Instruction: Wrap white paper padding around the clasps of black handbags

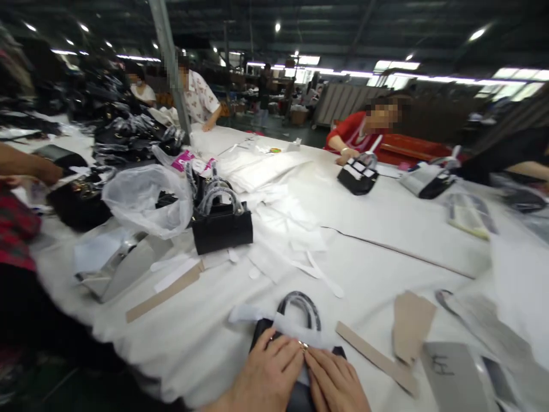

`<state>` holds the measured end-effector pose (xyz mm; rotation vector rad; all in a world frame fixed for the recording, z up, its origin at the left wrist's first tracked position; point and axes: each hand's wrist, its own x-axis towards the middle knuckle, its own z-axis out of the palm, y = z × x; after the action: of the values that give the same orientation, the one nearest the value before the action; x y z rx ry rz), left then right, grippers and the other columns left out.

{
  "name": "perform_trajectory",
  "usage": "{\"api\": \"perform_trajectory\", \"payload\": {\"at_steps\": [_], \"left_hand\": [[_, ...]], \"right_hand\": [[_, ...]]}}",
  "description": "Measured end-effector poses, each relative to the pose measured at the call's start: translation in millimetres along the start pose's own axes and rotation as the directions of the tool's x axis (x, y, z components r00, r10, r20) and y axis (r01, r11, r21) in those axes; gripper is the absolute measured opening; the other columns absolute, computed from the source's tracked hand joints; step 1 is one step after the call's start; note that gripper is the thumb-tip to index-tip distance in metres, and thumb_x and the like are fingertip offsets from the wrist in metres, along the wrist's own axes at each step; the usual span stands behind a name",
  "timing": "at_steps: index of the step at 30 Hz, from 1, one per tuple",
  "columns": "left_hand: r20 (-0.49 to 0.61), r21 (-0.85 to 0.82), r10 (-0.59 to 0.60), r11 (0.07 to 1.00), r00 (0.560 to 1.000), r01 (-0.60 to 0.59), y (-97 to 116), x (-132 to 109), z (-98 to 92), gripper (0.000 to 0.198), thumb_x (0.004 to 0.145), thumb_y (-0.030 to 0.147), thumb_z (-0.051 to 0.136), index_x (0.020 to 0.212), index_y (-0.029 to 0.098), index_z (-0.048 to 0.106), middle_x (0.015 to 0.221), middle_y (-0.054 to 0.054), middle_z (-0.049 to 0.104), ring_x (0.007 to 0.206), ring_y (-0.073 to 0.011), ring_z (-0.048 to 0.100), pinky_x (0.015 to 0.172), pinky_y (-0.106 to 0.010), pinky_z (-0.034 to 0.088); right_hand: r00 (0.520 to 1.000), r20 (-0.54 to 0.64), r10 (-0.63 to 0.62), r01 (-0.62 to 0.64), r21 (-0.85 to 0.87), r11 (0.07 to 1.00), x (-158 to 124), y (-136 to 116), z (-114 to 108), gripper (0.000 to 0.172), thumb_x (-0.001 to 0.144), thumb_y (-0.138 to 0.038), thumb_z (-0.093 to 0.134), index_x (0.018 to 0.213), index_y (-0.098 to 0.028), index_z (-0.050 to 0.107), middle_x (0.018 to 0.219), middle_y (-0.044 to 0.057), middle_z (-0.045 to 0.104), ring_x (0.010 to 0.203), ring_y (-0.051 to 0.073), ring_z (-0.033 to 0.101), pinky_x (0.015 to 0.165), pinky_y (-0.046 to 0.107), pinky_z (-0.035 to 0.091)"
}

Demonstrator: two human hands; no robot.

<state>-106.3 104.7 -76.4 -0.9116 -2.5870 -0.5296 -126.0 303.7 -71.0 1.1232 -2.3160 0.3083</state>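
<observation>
Bottom centre of frame | small black leather handbag [259,333] under white tissue paper [287,327] | left hand [268,372], right hand [337,383]: flat, open-palmed, gripping nothing | judged: even fingertip pressure keeps tissue smooth

Dim hall, bright ceiling strips, motion-blurred, warped edges

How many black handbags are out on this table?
4 clearly: near handbag under the left hand and right hand, upright handbag left of centre, white-trimmed handbag by the person in red, far-left handbag. The wrapped dark pile behind may hide more.
</observation>
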Motion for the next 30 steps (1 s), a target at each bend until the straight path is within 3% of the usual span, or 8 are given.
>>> {"api": "perform_trajectory", "payload": {"at_steps": [4, 8, 24, 28, 30], "left_hand": [[-0.031, 0.068, 0.039, 0.997, 0.999, -0.037, 3.9, -9.8, -2.0, 0.035, 0.097, 0.021, 0.038, 0.127, 0.012, 0.053, 0.126, -0.005, 0.062, 0.112, -0.0208, 0.055, 0.099, -0.039, 0.038], [-0.037, 0.101, 0.019, 0.995, 0.999, -0.015, 8.0, -11.8, -2.7, 0.035, 0.097, 0.015, 0.035, 0.127, 0.014, 0.054, 0.125, -0.003, 0.062, 0.113, -0.0190, 0.055, 0.098, -0.038, 0.040], [-0.025, 0.148, 0.002, 0.989, 1.000, 0.002, 8.1, -6.3, -13.3, 0.036, 0.100, 0.029, 0.034, 0.126, 0.016, 0.055, 0.127, -0.001, 0.062, 0.111, -0.0202, 0.056, 0.096, -0.041, 0.037], [0.030, 0.124, -0.003, 0.992, 1.000, -0.001, 7.3, -5.2, -15.3, 0.037, 0.099, 0.028, 0.036, 0.129, 0.015, 0.053, 0.130, -0.002, 0.060, 0.112, -0.0214, 0.057, 0.094, -0.043, 0.041], [0.055, 0.109, -0.012, 0.994, 0.998, 0.006, 7.3, -5.3, -16.4, 0.037, 0.098, 0.027, 0.038, 0.130, 0.015, 0.051, 0.131, -0.003, 0.059, 0.113, -0.0226, 0.057, 0.094, -0.044, 0.043]], "right_hand": [[0.992, 0.082, 0.096, -0.097, 0.008, 0.995, 2.1, -15.8, -8.7, 0.034, 0.089, -0.006, 0.039, 0.114, -0.013, 0.061, 0.109, 0.008, 0.071, 0.099, 0.019, 0.064, 0.083, 0.034, 0.051], [0.988, 0.073, 0.139, -0.142, 0.047, 0.989, 1.6, -20.6, -11.8, 0.034, 0.091, -0.005, 0.038, 0.115, -0.013, 0.060, 0.109, 0.008, 0.070, 0.099, 0.019, 0.064, 0.083, 0.035, 0.052], [0.977, 0.057, 0.206, -0.213, 0.191, 0.958, -4.2, -19.8, -6.6, 0.032, 0.093, -0.006, 0.041, 0.121, -0.014, 0.054, 0.111, 0.010, 0.067, 0.103, 0.021, 0.061, 0.086, 0.036, 0.053], [0.948, 0.017, 0.319, -0.317, 0.177, 0.932, 2.4, -13.0, -0.5, 0.025, 0.096, -0.014, 0.043, 0.120, -0.010, 0.048, 0.094, 0.011, 0.066, 0.084, 0.020, 0.062, 0.073, 0.032, 0.054], [0.962, 0.139, 0.234, -0.244, 0.054, 0.968, 13.5, -7.3, 1.3, 0.013, 0.095, -0.014, 0.046, 0.107, -0.014, 0.051, 0.083, 0.006, 0.064, 0.070, 0.020, 0.060, 0.063, 0.032, 0.052]]}}
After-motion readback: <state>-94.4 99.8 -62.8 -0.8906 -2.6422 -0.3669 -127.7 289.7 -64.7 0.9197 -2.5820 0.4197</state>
